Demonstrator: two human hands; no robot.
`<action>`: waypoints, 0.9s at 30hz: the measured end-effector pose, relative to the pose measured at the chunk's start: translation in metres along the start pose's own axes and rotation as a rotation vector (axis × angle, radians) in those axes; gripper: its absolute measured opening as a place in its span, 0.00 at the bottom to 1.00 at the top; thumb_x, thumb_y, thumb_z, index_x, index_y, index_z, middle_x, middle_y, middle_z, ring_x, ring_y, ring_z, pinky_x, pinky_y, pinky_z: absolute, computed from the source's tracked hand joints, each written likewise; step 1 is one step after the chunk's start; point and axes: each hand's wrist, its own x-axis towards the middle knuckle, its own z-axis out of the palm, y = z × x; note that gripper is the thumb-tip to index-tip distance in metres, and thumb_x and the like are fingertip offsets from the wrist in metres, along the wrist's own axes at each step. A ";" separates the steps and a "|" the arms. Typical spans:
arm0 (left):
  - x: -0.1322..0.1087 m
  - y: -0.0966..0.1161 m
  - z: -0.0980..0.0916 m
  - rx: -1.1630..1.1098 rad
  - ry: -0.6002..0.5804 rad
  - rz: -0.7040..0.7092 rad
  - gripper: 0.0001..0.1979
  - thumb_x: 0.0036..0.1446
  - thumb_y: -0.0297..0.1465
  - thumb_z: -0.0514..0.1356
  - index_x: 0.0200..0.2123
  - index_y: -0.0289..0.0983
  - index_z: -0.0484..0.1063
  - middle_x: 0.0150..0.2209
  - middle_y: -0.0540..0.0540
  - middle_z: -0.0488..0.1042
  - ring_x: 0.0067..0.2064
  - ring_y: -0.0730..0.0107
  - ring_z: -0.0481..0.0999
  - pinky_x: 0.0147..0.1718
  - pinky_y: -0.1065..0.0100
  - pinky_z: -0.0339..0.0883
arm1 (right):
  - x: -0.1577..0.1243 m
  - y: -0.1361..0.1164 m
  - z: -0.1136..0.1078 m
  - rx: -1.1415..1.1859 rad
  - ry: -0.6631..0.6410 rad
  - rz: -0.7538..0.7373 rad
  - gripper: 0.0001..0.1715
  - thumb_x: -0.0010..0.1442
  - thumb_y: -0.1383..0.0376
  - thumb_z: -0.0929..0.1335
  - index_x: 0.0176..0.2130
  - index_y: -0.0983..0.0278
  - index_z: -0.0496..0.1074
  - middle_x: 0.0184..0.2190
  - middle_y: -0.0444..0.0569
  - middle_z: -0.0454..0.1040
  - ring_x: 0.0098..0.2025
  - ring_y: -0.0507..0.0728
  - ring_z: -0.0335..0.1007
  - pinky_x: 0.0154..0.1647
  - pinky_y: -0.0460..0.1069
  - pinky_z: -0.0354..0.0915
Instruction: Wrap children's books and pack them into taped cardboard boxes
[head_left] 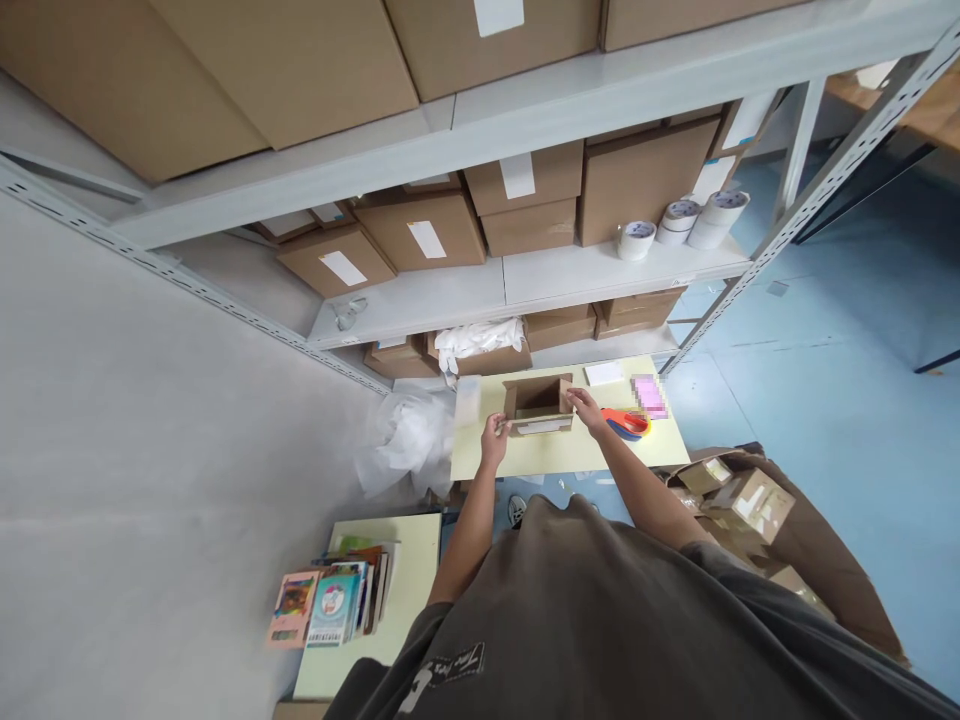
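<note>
White shelving (442, 290) stands near a grey wall (187, 450) (blue floor (832, 350) below).

A patch (457, 664) on the dark shirt (600, 590) seems to begin "Time", the rest unclear.

"What's on the far shelf (450, 292)?"
"I see white tape rolls (679, 222) at its right end, brown boxes (461, 230) left of them."
"And nearer?"
"I've got books (335, 605) near left, a big carton (825, 555) near right."
</note>
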 end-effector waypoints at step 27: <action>0.046 0.020 0.007 0.373 -0.048 0.069 0.50 0.59 0.31 0.68 0.79 0.45 0.48 0.78 0.34 0.54 0.65 0.50 0.75 0.54 0.60 0.75 | -0.017 0.035 0.013 -0.115 0.096 -0.017 0.55 0.58 0.43 0.73 0.74 0.58 0.57 0.70 0.64 0.66 0.59 0.69 0.75 0.62 0.65 0.72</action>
